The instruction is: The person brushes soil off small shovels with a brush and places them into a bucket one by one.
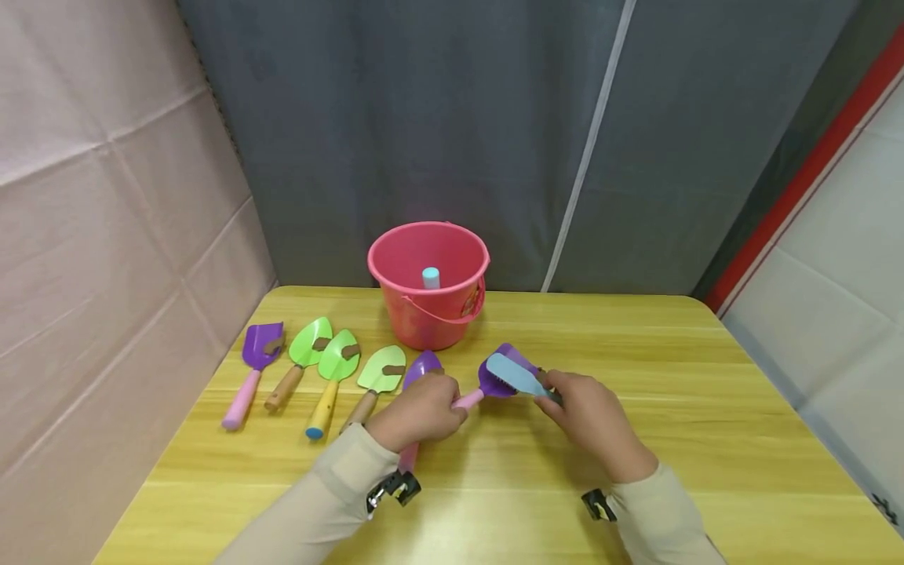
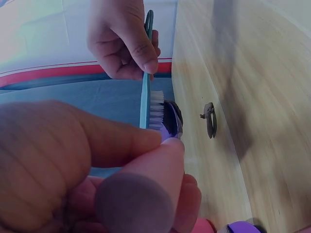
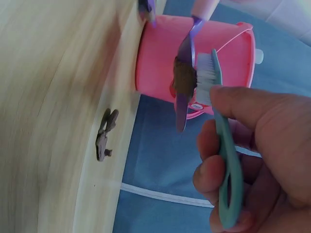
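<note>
Your left grip holds the purple shovel by its pink handle above the table, near the bucket, while your right grip pinches the blue brush, so overly hard strokes could twist the purple shovel and scatter its brown clump.

Six trowels were there, three purple and three green, along with one brush, one bucket, one blue tip inside it, one table, one left hand and one right hand.
</note>
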`<action>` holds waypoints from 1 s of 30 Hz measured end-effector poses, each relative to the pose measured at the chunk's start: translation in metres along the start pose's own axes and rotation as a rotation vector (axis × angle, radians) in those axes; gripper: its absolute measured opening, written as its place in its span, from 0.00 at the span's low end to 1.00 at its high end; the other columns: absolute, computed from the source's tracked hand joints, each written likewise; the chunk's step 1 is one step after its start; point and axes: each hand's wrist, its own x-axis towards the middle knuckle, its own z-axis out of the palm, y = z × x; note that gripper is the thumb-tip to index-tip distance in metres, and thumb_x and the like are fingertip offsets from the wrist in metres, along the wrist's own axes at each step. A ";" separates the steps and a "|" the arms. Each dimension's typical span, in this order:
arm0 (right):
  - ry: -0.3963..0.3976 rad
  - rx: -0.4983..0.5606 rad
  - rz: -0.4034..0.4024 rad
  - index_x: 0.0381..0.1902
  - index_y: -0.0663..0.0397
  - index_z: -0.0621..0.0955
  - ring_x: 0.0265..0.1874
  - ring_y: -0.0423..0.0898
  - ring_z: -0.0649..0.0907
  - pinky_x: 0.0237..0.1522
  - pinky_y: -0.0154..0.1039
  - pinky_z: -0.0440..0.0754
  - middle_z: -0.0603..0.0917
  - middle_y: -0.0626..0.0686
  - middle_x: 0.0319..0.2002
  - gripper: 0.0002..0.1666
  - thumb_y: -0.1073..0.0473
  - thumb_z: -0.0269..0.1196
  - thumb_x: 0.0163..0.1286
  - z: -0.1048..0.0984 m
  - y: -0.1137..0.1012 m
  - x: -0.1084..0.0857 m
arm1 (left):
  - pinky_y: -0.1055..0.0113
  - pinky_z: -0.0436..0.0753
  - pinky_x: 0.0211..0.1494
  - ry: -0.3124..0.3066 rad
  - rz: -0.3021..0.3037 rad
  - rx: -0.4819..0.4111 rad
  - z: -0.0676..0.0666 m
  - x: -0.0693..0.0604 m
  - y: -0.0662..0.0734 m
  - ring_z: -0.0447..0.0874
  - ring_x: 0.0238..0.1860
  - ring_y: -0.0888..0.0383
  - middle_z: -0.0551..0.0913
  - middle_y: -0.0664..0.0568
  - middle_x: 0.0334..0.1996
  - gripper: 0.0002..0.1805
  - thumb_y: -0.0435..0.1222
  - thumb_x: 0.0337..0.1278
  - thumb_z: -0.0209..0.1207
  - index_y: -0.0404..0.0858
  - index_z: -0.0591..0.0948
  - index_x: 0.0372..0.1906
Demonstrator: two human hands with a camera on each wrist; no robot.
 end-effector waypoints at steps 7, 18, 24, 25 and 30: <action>0.009 -0.027 0.036 0.35 0.53 0.81 0.18 0.42 0.69 0.20 0.37 0.65 0.73 0.45 0.20 0.09 0.58 0.71 0.63 0.003 0.003 0.002 | 0.65 0.73 0.26 0.011 0.026 0.009 0.001 -0.001 0.000 0.70 0.23 0.56 0.73 0.51 0.20 0.10 0.34 0.59 0.62 0.38 0.76 0.24; 0.048 -0.042 0.069 0.31 0.52 0.77 0.17 0.44 0.68 0.18 0.38 0.64 0.71 0.47 0.18 0.12 0.57 0.71 0.63 0.005 0.007 0.005 | 0.66 0.73 0.25 0.016 0.042 0.005 0.000 0.000 -0.002 0.70 0.22 0.57 0.72 0.52 0.19 0.11 0.35 0.59 0.63 0.39 0.76 0.23; 0.078 -0.046 0.074 0.32 0.52 0.78 0.17 0.45 0.69 0.17 0.39 0.65 0.73 0.47 0.18 0.11 0.57 0.71 0.63 0.004 0.009 0.006 | 0.66 0.71 0.24 0.026 0.059 0.016 0.000 0.001 -0.004 0.69 0.22 0.57 0.71 0.53 0.17 0.14 0.36 0.58 0.63 0.39 0.76 0.19; 0.083 -0.046 0.074 0.32 0.52 0.78 0.17 0.45 0.69 0.17 0.40 0.65 0.73 0.47 0.18 0.11 0.57 0.71 0.63 0.004 0.009 0.006 | 0.66 0.71 0.24 0.027 0.062 0.018 0.000 0.001 -0.004 0.69 0.22 0.57 0.71 0.53 0.17 0.15 0.36 0.58 0.64 0.39 0.75 0.19; 0.119 -0.060 0.124 0.32 0.54 0.79 0.16 0.46 0.69 0.16 0.41 0.65 0.73 0.49 0.18 0.11 0.57 0.71 0.63 0.006 0.016 0.006 | 0.67 0.70 0.23 0.004 0.053 -0.003 0.000 0.000 -0.004 0.68 0.20 0.58 0.69 0.54 0.16 0.16 0.35 0.58 0.64 0.40 0.75 0.18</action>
